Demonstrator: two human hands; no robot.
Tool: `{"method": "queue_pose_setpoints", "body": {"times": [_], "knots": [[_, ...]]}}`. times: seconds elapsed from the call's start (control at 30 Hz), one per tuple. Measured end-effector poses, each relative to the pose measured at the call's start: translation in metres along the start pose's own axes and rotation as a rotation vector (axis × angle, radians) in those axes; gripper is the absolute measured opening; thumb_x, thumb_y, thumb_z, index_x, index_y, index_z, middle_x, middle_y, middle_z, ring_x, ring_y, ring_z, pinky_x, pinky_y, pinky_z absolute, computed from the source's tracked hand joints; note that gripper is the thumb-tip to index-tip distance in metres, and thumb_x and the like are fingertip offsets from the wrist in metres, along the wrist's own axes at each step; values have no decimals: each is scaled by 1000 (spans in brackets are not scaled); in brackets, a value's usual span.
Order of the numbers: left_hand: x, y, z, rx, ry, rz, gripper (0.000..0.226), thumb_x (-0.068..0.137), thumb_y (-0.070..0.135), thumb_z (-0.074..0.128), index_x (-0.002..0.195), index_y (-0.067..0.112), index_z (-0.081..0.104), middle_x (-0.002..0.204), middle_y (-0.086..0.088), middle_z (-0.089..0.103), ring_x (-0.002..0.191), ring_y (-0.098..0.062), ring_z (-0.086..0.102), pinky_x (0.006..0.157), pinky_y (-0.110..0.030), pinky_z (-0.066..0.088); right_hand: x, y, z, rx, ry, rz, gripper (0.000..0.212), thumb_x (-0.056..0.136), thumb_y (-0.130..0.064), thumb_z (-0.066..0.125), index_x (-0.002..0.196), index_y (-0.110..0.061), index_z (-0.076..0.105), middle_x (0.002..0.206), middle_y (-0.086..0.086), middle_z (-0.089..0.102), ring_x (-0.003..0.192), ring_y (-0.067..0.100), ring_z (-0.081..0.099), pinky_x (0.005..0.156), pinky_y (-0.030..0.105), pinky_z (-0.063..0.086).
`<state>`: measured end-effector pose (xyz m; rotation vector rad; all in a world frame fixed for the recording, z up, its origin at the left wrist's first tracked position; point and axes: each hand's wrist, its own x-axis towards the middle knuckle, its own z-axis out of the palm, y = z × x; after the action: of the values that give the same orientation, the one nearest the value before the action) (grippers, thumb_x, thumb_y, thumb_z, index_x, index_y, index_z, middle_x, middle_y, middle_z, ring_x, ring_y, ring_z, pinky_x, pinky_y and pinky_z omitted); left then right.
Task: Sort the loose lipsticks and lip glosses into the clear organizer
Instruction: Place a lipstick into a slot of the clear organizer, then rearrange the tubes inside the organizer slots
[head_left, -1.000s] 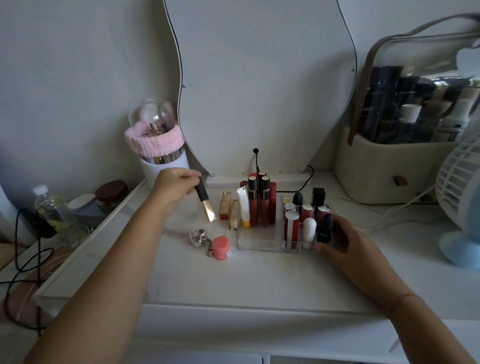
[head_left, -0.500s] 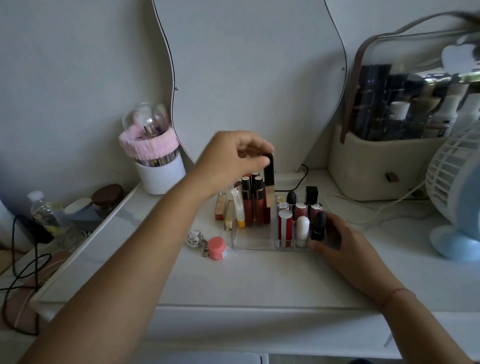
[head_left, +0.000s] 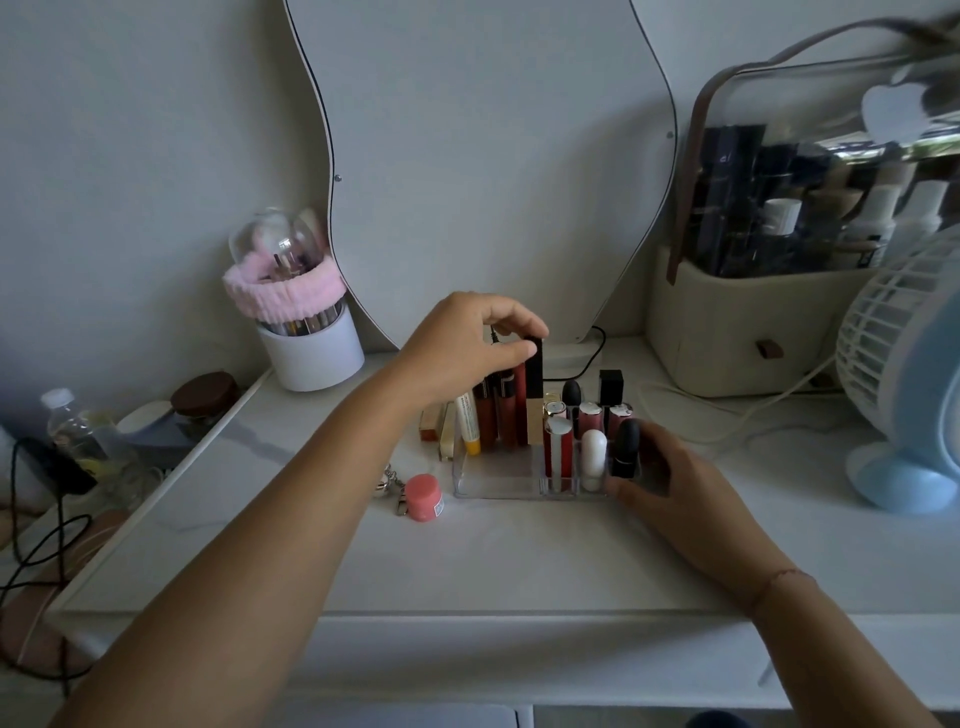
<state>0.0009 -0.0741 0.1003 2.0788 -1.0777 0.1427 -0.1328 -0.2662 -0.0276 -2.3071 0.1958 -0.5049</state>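
Note:
A clear organizer (head_left: 498, 480) stands mid-table with several lipsticks and glosses upright in it. My left hand (head_left: 467, 348) pinches the black cap of a tall black-and-gold lip gloss (head_left: 534, 400), which stands upright in the organizer's back row beside the red glosses (head_left: 493, 415). My right hand (head_left: 670, 478) rests against the organizer's right side, fingers by a black lipstick (head_left: 626, 449). Two loose gold-and-tan lipsticks (head_left: 435, 423) lie just left of the organizer.
A pink round jar (head_left: 423, 497) and a small keyring (head_left: 387, 483) lie left of the organizer. A white brush cup with a pink band (head_left: 306, 332) stands back left, a beige cosmetics case (head_left: 753, 332) back right, a blue fan (head_left: 914, 395) far right. A mirror (head_left: 483, 156) leans behind.
My left hand carried the black-and-gold gloss from the left side over to the organizer, turned it upright and lowered it into the back row. My right hand stayed at the organizer.

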Motion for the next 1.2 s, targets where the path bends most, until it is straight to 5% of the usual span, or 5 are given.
{"method": "queue_pose_setpoints", "body": {"times": [0.13, 0.47, 0.83, 0.97, 1.2], "knots": [[2, -2, -3, 23, 12, 2, 18, 80, 20, 71, 88, 36, 70, 89, 23, 66, 88, 16, 54, 74, 3, 35, 0, 0, 0, -6, 4, 3, 61, 78, -35, 69, 133, -30, 42, 116, -12, 56, 103, 6, 52, 83, 21, 40], [-1, -13, 25, 148, -34, -85, 22, 78, 26, 71, 83, 46, 66, 96, 11, 55, 101, -17, 51, 92, -36, 42, 1, 2, 1, -1, 18, -2, 60, 77, -35, 71, 131, -32, 44, 117, -12, 59, 104, 7, 55, 84, 21, 42], [1, -16, 23, 152, 0, -82, 16, 76, 29, 74, 83, 42, 68, 95, 17, 52, 108, -16, 44, 102, -45, 35, 1, 1, 1, -11, 12, 7, 61, 76, -38, 70, 131, -30, 44, 116, -10, 60, 103, 9, 56, 82, 21, 42], [0, -23, 24, 166, 16, -70, 20, 76, 27, 74, 86, 42, 66, 94, 23, 43, 97, 12, 30, 105, -41, 26, 0, 1, 1, -21, 8, 8, 60, 77, -37, 70, 131, -31, 43, 115, -11, 59, 102, 7, 54, 81, 20, 40], [1, -27, 7, 58, -5, -90, 20, 76, 45, 71, 95, 44, 65, 117, 9, 55, 120, -15, 45, 102, -36, 34, 0, -1, 1, -25, 3, 12, 60, 78, -36, 70, 131, -30, 43, 114, -14, 57, 101, 5, 52, 79, 16, 38]]}}
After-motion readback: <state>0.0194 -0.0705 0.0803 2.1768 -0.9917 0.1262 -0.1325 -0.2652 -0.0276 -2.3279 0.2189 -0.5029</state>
